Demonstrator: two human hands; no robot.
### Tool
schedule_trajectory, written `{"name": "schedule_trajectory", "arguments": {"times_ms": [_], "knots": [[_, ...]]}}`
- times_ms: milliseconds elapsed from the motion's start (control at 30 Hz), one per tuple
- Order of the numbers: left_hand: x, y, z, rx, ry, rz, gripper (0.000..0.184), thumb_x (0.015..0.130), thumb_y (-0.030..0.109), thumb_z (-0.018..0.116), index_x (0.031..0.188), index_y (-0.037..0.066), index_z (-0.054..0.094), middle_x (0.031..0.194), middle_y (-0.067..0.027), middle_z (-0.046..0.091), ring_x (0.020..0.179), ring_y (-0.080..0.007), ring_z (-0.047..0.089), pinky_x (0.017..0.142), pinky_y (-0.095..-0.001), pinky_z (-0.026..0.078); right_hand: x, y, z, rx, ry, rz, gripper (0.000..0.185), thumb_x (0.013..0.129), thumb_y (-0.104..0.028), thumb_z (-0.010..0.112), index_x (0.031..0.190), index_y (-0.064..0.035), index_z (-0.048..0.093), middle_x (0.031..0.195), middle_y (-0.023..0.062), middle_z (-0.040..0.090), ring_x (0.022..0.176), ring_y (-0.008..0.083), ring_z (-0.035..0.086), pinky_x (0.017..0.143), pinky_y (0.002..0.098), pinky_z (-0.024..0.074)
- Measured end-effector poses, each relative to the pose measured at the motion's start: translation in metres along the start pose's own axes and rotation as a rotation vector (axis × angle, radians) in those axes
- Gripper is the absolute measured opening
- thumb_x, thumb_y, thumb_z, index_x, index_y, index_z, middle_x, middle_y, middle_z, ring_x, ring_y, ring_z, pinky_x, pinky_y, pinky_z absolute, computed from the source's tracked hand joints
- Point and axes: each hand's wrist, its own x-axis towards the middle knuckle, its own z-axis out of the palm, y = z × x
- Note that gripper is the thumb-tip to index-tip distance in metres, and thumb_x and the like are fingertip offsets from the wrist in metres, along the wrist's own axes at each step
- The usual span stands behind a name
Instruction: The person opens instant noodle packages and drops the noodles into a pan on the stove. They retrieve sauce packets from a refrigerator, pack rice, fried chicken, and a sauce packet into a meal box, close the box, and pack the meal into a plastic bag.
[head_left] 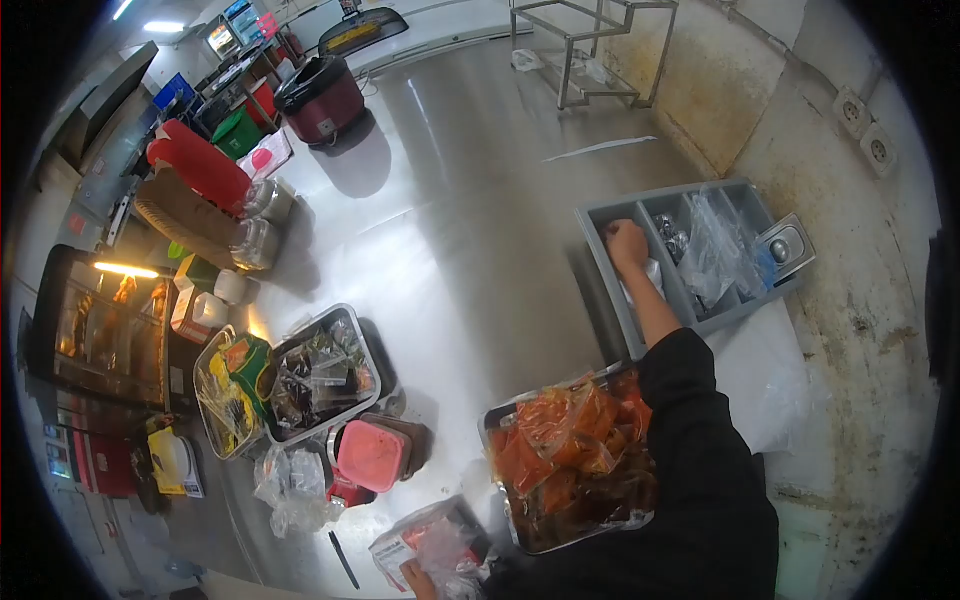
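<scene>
My right hand (627,245) reaches into the left compartment of a grey divided bin (625,318), its fingers curled closed. What they hold, if anything, is hidden; something white (654,274) lies beside the wrist. At the bottom edge, my left hand (420,580) grips the near side of a small printed carton (396,553), with clear plastic (445,540) bunched on top. Only part of this hand shows. Between my arms sits a metal tray (517,530) heaped with bagged orange and brown sauce packets (565,430).
Two metal trays of packets (320,375) stand left, near a pink-lidded container (372,455) and a black pen (343,560). Clear bags (712,250) fill other bin compartments. A maroon cooker (322,105) and metal rack (570,60) stand at the back. The stained wall (850,280) borders the right.
</scene>
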Motion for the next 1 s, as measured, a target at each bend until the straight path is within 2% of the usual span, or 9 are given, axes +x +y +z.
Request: {"name": "schedule_trajectory", "arguments": {"times_ms": [133,267,333,467,533,633,733,800,1000], "knots": [[0.007,-0.022,0.011,-0.065,0.082,0.094,0.027,0.088,0.02,0.048,0.096,-0.005,0.049,0.092,-0.0128,0.051,0.087,-0.0215,0.048,0.08,-0.0315,0.039,0.012,0.015,0.005,0.44,0.101,-0.08,0.013,0.077,-0.018,0.061,0.078,-0.0069,0.067,0.08,0.013,0.066,0.075,0.0258,0.063,0.067,0.0343,0.0485],[-0.023,0.069,-0.016,-0.186,-0.11,0.032,0.024,0.089,0.015,0.048,0.099,-0.006,0.054,0.097,-0.0138,0.056,0.088,-0.0218,0.052,0.081,-0.0279,0.04,-0.022,-0.025,-0.055,0.68,0.173,-0.265,0.024,0.092,-0.025,0.046,0.097,-0.0021,0.051,0.08,0.0101,0.059,0.073,0.0186,0.058,0.067,0.0303,0.0437],[-0.021,0.058,-0.03,0.283,-0.128,0.673,0.028,0.08,0.001,0.05,0.107,-0.003,0.056,0.103,-0.0179,0.057,0.098,-0.0288,0.054,0.086,-0.0318,0.043,-0.097,-0.061,-0.107,0.58,0.122,-0.457,0.023,0.094,-0.026,0.042,0.098,-0.0037,0.045,0.07,0.0108,0.053,0.062,0.0231,0.054,0.057,0.0335,0.0415],[0.008,0.047,-0.04,0.203,-0.272,0.933,0.032,0.076,0.0,0.05,0.108,0.0,0.057,0.106,-0.0168,0.057,0.101,-0.029,0.055,0.085,-0.0323,0.044,-0.294,-0.075,-0.158,0.371,-0.495,-0.313,0.015,0.093,-0.017,0.039,0.099,-0.0029,0.042,0.078,0.0155,0.053,0.073,0.0312,0.056,0.062,0.038,0.0426],[0.033,0.015,-0.031,0.038,-0.396,0.796,0.03,0.079,0.005,0.051,0.108,0.001,0.058,0.108,-0.0164,0.057,0.101,-0.0287,0.055,0.085,-0.0325,0.044,-0.396,-0.053,-0.161,0.575,-0.972,-0.334,0.011,0.089,-0.014,0.048,0.089,-0.0023,0.047,0.081,0.0141,0.051,0.078,0.0218,0.053,0.072,0.034,0.0424],[0.033,0.068,-0.058,-0.243,-0.677,0.528,0.029,0.08,0.009,0.052,0.108,0.002,0.057,0.109,-0.0158,0.057,0.1,-0.0278,0.055,0.086,-0.0329,0.043,-0.493,-0.078,-0.166,0.634,-1.16,-0.324,0.012,0.084,-0.012,0.055,0.082,-0.0007,0.052,0.075,0.0112,0.052,0.075,0.0183,0.052,0.07,0.032,0.0423],[0.054,0.1,-0.068,0.237,-0.856,0.356,0.03,0.079,0.014,0.056,0.107,0.003,0.058,0.106,-0.0147,0.058,0.097,-0.0266,0.056,0.086,-0.0321,0.042,-0.535,-0.101,-0.138,0.617,-1.103,-0.3,0.012,0.081,-0.015,0.059,0.081,-0.0032,0.058,0.073,0.0095,0.057,0.073,0.0204,0.054,0.067,0.0339,0.0416],[0.09,0.08,-0.056,0.313,-1.0,1.028,0.03,0.077,0.015,0.06,0.105,0.004,0.06,0.101,-0.0136,0.061,0.091,-0.0257,0.058,0.082,-0.0331,0.043,-0.553,-0.115,-0.125,0.452,-0.793,-0.517,0.012,0.076,-0.019,0.063,0.08,-0.0081,0.064,0.075,0.007,0.061,0.074,0.0224,0.055,0.067,0.0363,0.0384],[0.075,0.089,-0.063,0.089,-0.974,0.733,0.027,0.075,0.014,0.065,0.099,0.002,0.063,0.091,-0.0129,0.065,0.08,-0.0215,0.059,0.076,-0.0306,0.046,-0.588,-0.143,-0.113,0.242,-0.623,-0.374,0.01,0.073,-0.022,0.066,0.075,-0.0127,0.07,0.082,0.0026,0.065,0.085,0.0203,0.054,0.077,0.0369,0.0313]]}}
